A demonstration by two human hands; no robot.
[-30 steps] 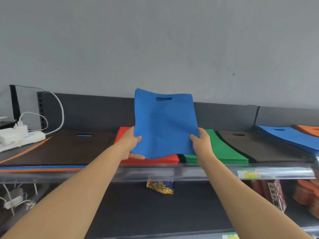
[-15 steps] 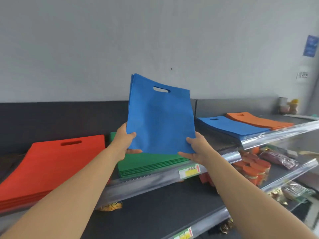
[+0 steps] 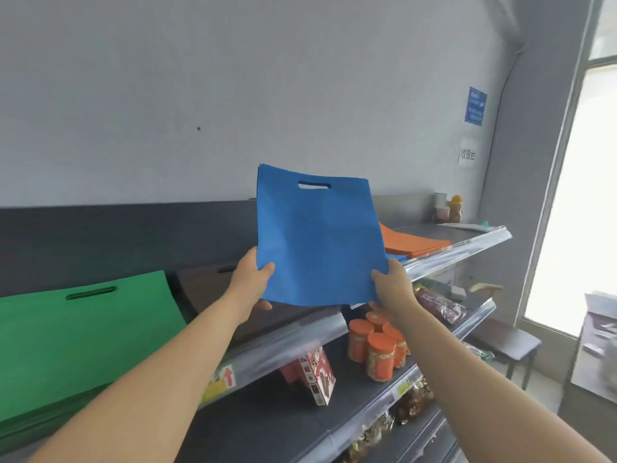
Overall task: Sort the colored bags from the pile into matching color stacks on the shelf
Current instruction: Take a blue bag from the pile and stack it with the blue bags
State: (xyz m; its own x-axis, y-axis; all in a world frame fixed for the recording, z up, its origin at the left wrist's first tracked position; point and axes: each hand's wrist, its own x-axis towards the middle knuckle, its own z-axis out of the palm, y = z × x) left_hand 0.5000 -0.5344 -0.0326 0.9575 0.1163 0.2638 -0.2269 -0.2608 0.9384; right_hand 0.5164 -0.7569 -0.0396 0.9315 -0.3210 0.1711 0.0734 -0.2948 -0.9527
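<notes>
both hands pinch the blue bags (image 3: 317, 242) by their lower corners, the left hand (image 3: 248, 279) at bottom-left and the right hand (image 3: 394, 289) at bottom-right, thumbs on the near face. the bags stand upright in the air over the shelf (image 3: 460, 248), handle slot on top. a blue sliver (image 3: 400, 257) (likely the matching stack, mostly hidden) shows just beside the right hand, left of the orange stack (image 3: 414, 243). so the target lies ahead and rightward, nearer the right hand; the top edge would have to tip away to lie flat.
</notes>
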